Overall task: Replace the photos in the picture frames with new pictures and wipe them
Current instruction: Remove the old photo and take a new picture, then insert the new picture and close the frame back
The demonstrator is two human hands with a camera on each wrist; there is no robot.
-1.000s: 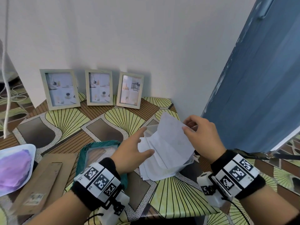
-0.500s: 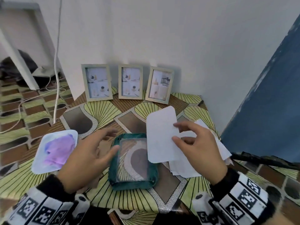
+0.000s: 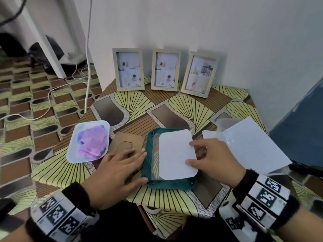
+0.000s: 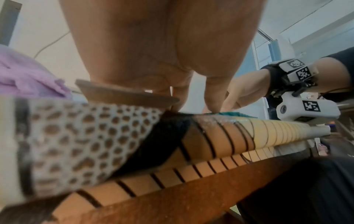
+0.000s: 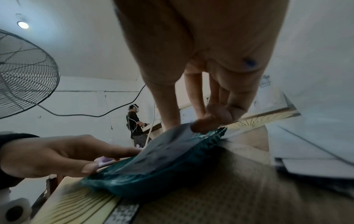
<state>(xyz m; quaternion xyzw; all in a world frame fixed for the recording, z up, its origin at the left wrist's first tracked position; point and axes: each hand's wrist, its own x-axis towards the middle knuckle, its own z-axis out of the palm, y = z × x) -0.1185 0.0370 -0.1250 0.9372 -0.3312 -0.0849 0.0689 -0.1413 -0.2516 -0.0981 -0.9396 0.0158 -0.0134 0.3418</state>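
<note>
A dark green picture frame (image 3: pixel 167 185) lies face down on the patterned table. A white picture (image 3: pixel 174 154) with rounded corners lies back-up inside it. My right hand (image 3: pixel 190 154) pinches the picture's right edge between thumb and fingers; in the right wrist view the fingertips (image 5: pixel 208 119) sit on the picture (image 5: pixel 166 148). My left hand (image 3: pixel 138 165) rests flat with straight fingers on the brown backing board (image 3: pixel 125 142) and touches the frame's left edge. Three pale frames (image 3: pixel 165 69) with photos stand against the wall.
A white tray (image 3: pixel 78 133) with a purple cloth (image 3: pixel 92 142) sits left of the backing board. A loose stack of white pictures (image 3: pixel 253 145) lies at the right. The table's left edge drops to a floor with cables (image 3: pixel 47 102). A blue door (image 3: pixel 297 119) stands to the right.
My right hand took one picture off the stack, carried it left and lowered it onto the green frame. My left hand moved from the stack to the backing board and frame edge.
</note>
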